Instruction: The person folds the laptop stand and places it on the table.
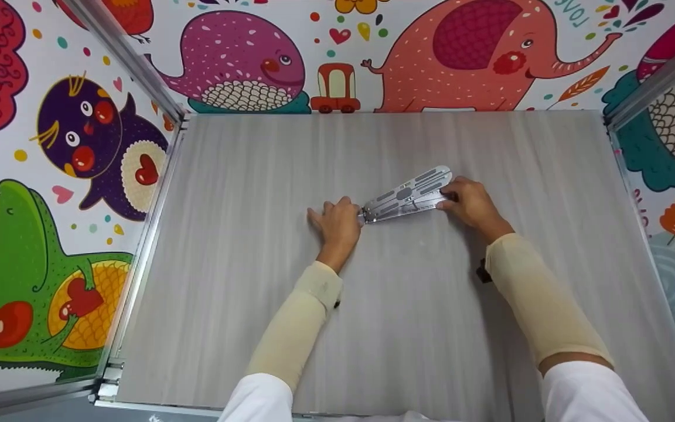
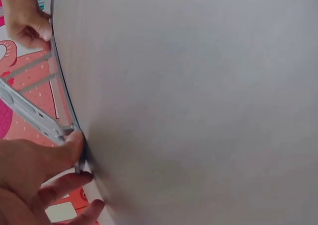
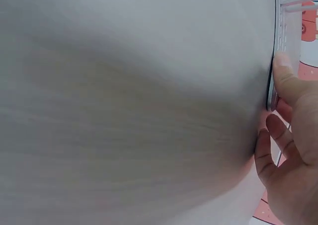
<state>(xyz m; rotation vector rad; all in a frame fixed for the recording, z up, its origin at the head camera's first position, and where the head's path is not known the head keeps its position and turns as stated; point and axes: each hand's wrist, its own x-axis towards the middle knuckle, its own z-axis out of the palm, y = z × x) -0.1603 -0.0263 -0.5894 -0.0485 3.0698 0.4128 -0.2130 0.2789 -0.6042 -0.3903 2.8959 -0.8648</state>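
A silver folding stand [image 1: 411, 193], like a folded laptop stand, lies low over the table with its slotted upper plate raised at an angle from the lower bar. My left hand [image 1: 337, 225] grips its narrow hinged end, thumb on top, as the left wrist view shows; the other fingers of that hand [image 2: 35, 180] spread near the tabletop. At the opposite end my right hand [image 1: 478, 208] pinches the lower bar, below the raised plate. In the right wrist view the thumb of that hand [image 3: 298, 135] presses the bar's top while the fingers curl beneath.
The wood-grain table [image 1: 244, 305] spreads around both hands. Metal frame rails [image 1: 150, 228] edge it at the left, and printed cartoon panels [image 1: 244, 58] stand behind and beside it. A small black piece [image 1: 483, 272] hangs by the right sleeve.
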